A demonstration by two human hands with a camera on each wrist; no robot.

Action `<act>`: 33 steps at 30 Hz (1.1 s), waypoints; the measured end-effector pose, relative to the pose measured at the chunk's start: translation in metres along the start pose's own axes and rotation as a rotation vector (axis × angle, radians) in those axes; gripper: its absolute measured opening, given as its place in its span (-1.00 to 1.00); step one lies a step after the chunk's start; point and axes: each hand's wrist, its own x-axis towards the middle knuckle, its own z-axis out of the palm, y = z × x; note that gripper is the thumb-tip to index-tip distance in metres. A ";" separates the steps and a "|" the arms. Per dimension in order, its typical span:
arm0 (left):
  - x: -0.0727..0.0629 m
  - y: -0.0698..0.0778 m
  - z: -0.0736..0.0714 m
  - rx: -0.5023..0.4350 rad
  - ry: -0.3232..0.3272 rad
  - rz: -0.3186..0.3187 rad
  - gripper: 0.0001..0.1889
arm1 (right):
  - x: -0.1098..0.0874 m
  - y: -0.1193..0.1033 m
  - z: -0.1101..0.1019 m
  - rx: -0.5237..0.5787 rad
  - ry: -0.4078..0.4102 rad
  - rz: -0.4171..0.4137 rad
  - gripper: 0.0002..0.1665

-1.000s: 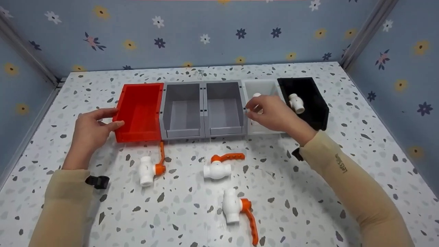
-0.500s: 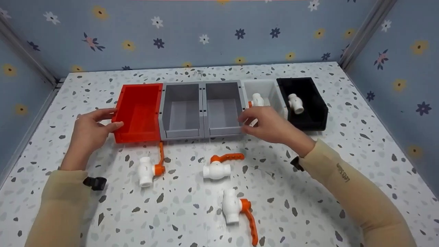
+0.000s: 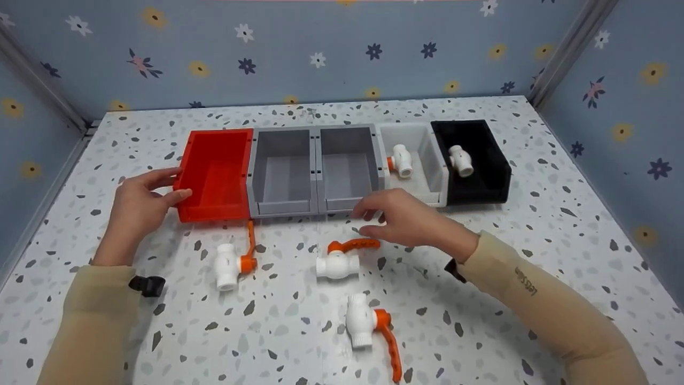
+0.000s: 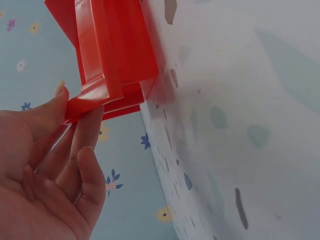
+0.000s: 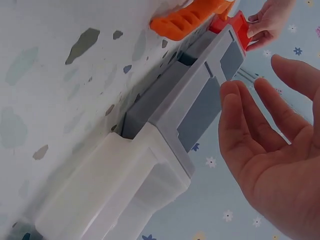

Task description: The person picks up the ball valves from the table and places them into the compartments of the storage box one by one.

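Note:
My left hand (image 3: 140,205) pinches the left rim of the red bin (image 3: 216,174), thumb on one side and fingers on the other, as the left wrist view also shows. My right hand (image 3: 409,218) hovers in front of the bins with bent, parted fingers and nothing between them. Just below its fingertips lies a white ball valve with an orange lever (image 3: 337,264). Nearer the front is a second ball valve (image 3: 362,322); a third ball valve (image 3: 227,267) lies before the red bin. The white bin (image 3: 425,184) holds a ball valve (image 3: 402,160), its lever hidden.
Two grey bins (image 3: 283,176) stand joined between the red and white ones. At the right end, a black bin (image 3: 489,160) holds a white ball valve (image 3: 461,161). Flowered wall panels (image 3: 342,48) enclose the speckled table (image 3: 256,342) at the back and sides.
My right hand has come out of the white bin, down and to the left toward the middle ball valve, uncovering the valve left inside. My left hand stays on the red bin.

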 end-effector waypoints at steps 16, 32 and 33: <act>0.002 -0.001 -0.001 0.004 -0.013 0.005 -0.32 | 0.002 -0.009 0.025 -0.073 -0.179 -0.083 -0.50; 0.000 -0.001 -0.002 -0.013 -0.013 0.014 -0.32 | 0.027 -0.015 0.031 -0.058 -0.348 -0.176 -0.44; 0.000 -0.001 -0.002 -0.013 -0.014 0.017 -0.32 | 0.028 -0.015 0.031 -0.063 -0.357 -0.179 -0.45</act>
